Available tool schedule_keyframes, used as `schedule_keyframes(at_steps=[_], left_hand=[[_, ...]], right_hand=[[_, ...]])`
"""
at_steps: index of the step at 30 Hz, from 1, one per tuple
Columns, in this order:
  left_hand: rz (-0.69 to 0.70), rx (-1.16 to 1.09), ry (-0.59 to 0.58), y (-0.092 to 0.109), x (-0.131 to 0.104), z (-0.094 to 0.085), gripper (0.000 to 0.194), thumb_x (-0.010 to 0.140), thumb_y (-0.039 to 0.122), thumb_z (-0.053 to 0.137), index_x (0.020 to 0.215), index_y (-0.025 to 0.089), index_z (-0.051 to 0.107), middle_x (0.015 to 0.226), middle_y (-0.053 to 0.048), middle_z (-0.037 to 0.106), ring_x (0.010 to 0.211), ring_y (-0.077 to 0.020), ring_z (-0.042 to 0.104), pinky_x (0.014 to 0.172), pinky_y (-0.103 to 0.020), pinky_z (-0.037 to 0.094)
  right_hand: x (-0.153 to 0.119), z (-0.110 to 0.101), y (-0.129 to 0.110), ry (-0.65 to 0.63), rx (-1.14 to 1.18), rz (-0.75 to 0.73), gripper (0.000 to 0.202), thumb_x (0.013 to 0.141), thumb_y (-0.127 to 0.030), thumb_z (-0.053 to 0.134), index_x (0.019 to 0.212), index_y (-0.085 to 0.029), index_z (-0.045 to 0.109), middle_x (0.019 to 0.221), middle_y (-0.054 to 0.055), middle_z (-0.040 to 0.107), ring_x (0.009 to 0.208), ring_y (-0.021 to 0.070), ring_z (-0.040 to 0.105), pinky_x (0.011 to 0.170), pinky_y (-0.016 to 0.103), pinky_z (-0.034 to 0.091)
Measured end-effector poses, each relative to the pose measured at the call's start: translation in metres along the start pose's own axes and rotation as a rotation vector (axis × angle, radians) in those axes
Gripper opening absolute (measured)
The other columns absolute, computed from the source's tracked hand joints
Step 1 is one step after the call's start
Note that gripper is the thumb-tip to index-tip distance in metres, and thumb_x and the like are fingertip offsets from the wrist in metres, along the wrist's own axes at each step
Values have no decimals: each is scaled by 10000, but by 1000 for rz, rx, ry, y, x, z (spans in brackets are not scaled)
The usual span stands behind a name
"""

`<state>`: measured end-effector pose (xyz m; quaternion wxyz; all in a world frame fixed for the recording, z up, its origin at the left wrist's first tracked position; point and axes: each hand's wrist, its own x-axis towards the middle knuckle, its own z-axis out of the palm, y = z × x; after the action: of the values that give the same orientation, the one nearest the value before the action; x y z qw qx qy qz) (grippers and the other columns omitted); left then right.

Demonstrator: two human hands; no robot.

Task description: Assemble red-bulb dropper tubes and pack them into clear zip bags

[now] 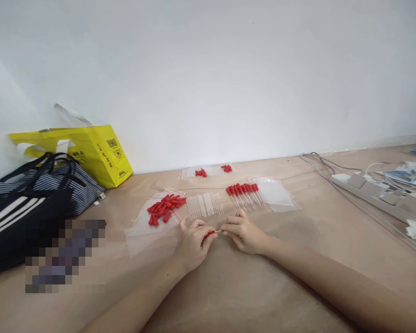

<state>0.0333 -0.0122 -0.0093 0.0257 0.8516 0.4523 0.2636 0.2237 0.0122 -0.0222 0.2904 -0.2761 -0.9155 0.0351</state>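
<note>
My left hand (196, 243) is closed around a red rubber bulb (210, 234), mostly covered by the fingers. Opposite it, my right hand (244, 232) pinches a thin clear dropper tube (218, 231) whose end meets the bulb; how far it sits inside is hidden. A pile of loose red bulbs (166, 206) lies on clear plastic bags left of the hands. Just beyond the hands, several bare clear tubes (204, 205) lie side by side in a row. To their right is a row of droppers (245, 194), tubes with red bulbs on their far ends.
Clear zip bags (277, 194) lie right of the droppers. Against the wall, another bag (213, 170) carries small red bulbs. A yellow bag (104, 155) and a black bag (24, 222) stand at left. A power strip (377, 194) with cables lies at right.
</note>
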Motion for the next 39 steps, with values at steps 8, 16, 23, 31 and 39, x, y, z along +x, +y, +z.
schedule_keyframes(at_steps=[8, 16, 23, 31, 39], left_hand=[[98, 74, 55, 1, 0, -4, 156, 826, 229, 448, 725, 201, 564, 701, 30, 646, 775, -160, 545, 958, -505, 48], [85, 160, 84, -4, 2, -8, 149, 826, 306, 446, 880, 260, 577, 850, 12, 646, 868, -180, 533, 975, -496, 17], [-336, 442, 299, -55, 5, -25, 302, 758, 367, 493, 1024, 228, 530, 1061, -75, 574, 1004, -261, 459, 924, -502, 140], [-534, 566, 243, -76, 3, -39, 273, 766, 390, 459, 963, 234, 566, 1038, -84, 561, 986, -283, 435, 865, -504, 210], [-597, 536, 190, -80, 2, -42, 260, 735, 401, 493, 928, 251, 583, 1032, -72, 558, 1002, -295, 423, 868, -523, 204]], right_hand=[[-2, -1, 0, -25, -25, -9, 249, 796, -100, 361, 873, -158, 590, 722, 35, 563, 685, 127, 443, 693, 294, 207], [1, 1, 1, -34, 22, 123, 213, 809, -168, 402, 871, -199, 604, 745, 25, 614, 731, 140, 506, 695, 292, 239], [6, -9, 58, 335, -98, 770, 239, 778, -225, 406, 930, -188, 587, 804, 32, 655, 707, 156, 569, 699, 288, 297], [24, -5, 66, 254, -287, 1052, 221, 777, -270, 403, 897, -211, 580, 748, 30, 645, 758, 191, 567, 737, 340, 216], [33, -1, 66, 125, -347, 1064, 242, 755, -271, 410, 894, -202, 596, 744, 44, 638, 761, 205, 561, 708, 337, 203]])
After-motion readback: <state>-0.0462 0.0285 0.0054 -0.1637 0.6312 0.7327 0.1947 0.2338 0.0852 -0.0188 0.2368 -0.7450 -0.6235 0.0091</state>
